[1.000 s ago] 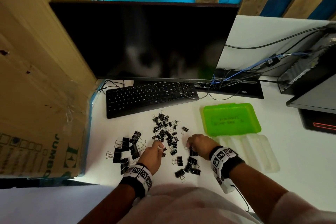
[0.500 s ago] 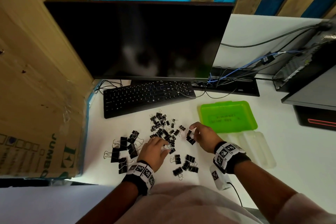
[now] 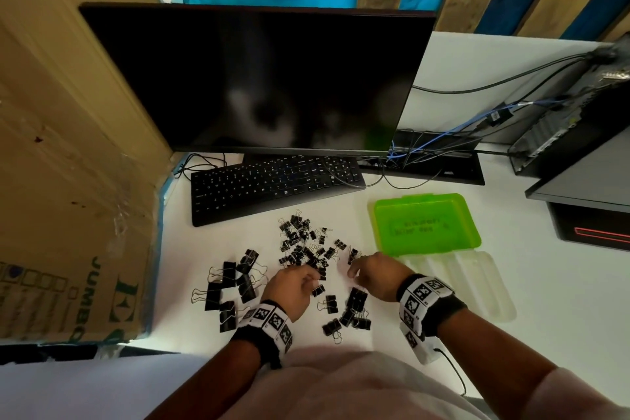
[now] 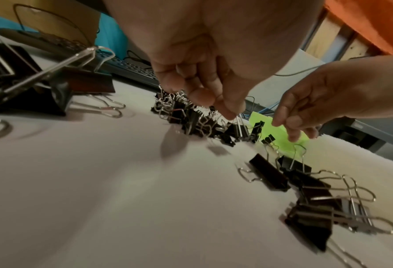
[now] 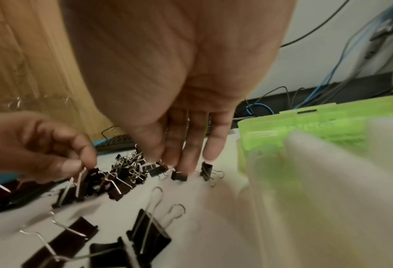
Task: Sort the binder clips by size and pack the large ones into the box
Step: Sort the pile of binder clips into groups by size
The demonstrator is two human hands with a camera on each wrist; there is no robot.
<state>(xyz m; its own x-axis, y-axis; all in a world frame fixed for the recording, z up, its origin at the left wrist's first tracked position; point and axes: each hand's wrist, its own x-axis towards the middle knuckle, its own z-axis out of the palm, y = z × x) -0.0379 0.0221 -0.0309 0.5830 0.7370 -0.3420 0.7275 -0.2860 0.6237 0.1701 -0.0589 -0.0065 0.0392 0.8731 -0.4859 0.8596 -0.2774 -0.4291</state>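
Black binder clips lie in three groups on the white desk: large ones [image 3: 235, 286] at the left, a pile of small ones [image 3: 301, 244] in the middle, and mid-sized ones [image 3: 354, 312] near me. My left hand [image 3: 315, 280] is at the pile's near edge; thumb and forefinger pinch the wire handle of a clip [image 4: 239, 131]. My right hand [image 3: 351, 271] hangs at the pile's right edge with fingers [image 5: 186, 163] straight and pointing down, tips by a small clip [image 5: 179, 175], holding nothing. The box stands open on the right: green lid [image 3: 426, 225] and clear base [image 3: 477, 286].
A black keyboard [image 3: 272, 184] and a dark monitor [image 3: 255, 78] stand behind the clips. A cardboard carton [image 3: 68, 181] walls the left side. Cables [image 3: 443, 143] and a computer case [image 3: 572, 119] sit at the back right.
My right hand moved from the near group of clips forward to the right edge of the small pile. My left hand stayed at the pile's near edge.
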